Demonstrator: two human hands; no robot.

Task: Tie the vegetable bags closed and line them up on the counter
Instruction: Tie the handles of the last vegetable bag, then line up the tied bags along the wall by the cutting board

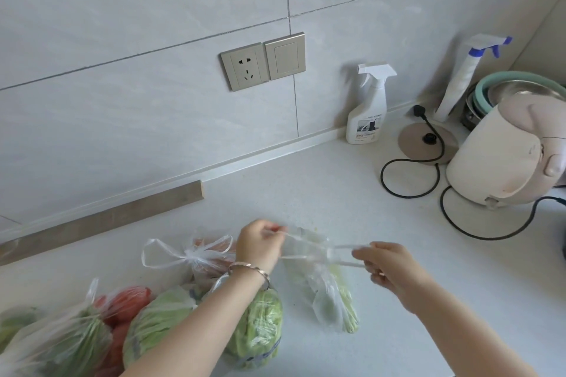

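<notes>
A clear plastic bag [324, 294] with pale green vegetables lies on the white counter [306, 190] between my hands. My left hand [258, 246] pinches one bag handle and my right hand [389, 263] pinches the other, the two stretched apart above the bag. Behind my left wrist sits a bag with its handles knotted [186, 257], holding reddish produce. Lower left are a bag of green cabbage [156, 324], a bag of tomatoes [125, 303], another green-filled bag [257, 327] and a blurred bag of greens [61, 343].
A spray bottle [367, 110] stands by the wall. A kettle base [427, 141] with black cord [407, 174], a cream kettle [502, 150], a second spray bottle [465, 73] and stacked bowls [514, 86] fill the right corner. A socket and switch [263, 61] are on the tiled wall.
</notes>
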